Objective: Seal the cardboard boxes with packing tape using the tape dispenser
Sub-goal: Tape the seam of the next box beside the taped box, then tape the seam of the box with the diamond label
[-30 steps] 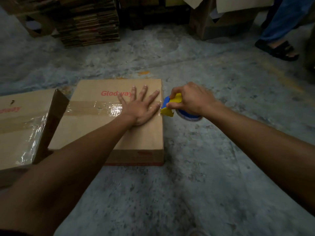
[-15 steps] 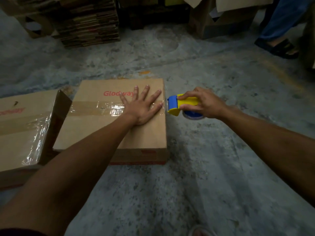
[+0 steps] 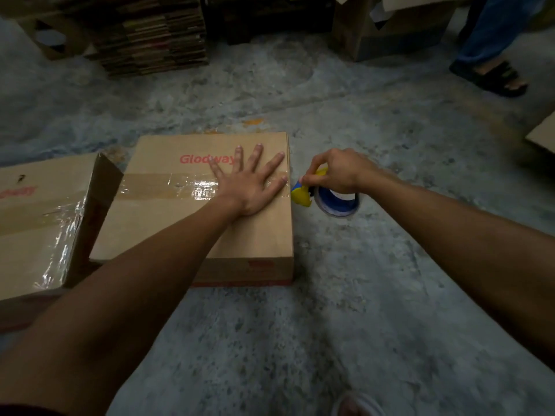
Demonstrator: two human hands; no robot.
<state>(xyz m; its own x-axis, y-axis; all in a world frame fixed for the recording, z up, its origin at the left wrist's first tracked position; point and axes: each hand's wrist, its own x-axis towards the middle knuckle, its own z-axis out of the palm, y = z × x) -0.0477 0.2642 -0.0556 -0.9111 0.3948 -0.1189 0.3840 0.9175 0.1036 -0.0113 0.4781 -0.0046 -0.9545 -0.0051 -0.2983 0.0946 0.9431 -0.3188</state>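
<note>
A flat cardboard box (image 3: 255,235) printed "Glodway" lies on the concrete floor, with a shiny strip of clear tape (image 3: 168,187) across its top. My left hand (image 3: 252,181) presses flat on the tape near the box's right edge, fingers spread. My right hand (image 3: 339,169) grips a yellow and blue tape dispenser (image 3: 303,195) just off that right edge, its blue tape roll (image 3: 339,202) hanging below the hand. The dispenser's yellow head sits against the box's right side.
A second taped box (image 3: 39,223) lies at the left, one flap up against the first box. Stacked flat cardboard (image 3: 153,34) and open boxes (image 3: 390,28) stand at the back. A person's sandalled foot (image 3: 489,75) is at the far right. My own foot (image 3: 357,403) shows at the bottom.
My right hand swung the dispenser out to the right of the box, then brought it back down against the right edge. My left hand stayed pressed on the tape.
</note>
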